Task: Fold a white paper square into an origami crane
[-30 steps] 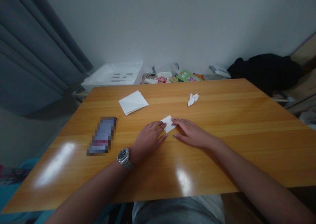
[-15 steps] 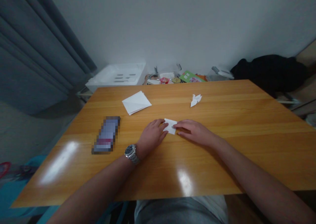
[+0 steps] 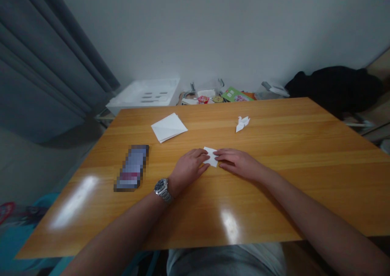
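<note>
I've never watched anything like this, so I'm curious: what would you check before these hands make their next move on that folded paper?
1. Left hand and right hand both touching the folded white paper: ok.
2. Paper lying flat on the wooden table: ok.
3. Creases sharp: cannot tell, too small.
4. Wristwatch away from the paper: ok.
5. Paper crane apart from both hands: ok.
6. Stack of white paper apart from both hands: ok.
</note>
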A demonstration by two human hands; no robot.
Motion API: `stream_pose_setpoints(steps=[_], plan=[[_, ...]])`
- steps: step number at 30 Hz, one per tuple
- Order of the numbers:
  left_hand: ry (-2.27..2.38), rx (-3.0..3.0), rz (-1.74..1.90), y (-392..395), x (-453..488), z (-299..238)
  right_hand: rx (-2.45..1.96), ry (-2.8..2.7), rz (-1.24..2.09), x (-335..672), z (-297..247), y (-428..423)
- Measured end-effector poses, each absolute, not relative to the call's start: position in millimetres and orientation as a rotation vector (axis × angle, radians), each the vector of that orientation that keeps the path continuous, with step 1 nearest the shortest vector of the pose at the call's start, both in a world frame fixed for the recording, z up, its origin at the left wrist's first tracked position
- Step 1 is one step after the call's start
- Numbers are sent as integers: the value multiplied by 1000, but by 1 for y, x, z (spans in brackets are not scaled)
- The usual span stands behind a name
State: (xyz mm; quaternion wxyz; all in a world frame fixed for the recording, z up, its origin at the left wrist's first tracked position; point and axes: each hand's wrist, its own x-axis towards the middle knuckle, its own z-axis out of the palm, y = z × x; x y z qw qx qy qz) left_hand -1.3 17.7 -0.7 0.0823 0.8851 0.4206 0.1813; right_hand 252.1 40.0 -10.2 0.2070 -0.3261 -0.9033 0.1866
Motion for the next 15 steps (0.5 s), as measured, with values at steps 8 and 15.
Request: stream_pose_setpoints(steps=[8, 15], plan=[[1199, 2681, 471, 21, -2, -1, -850, -2496, 476, 251, -14, 43], [1197, 2682, 487, 23, -1, -2, -817, -2513, 380, 248, -13, 45]])
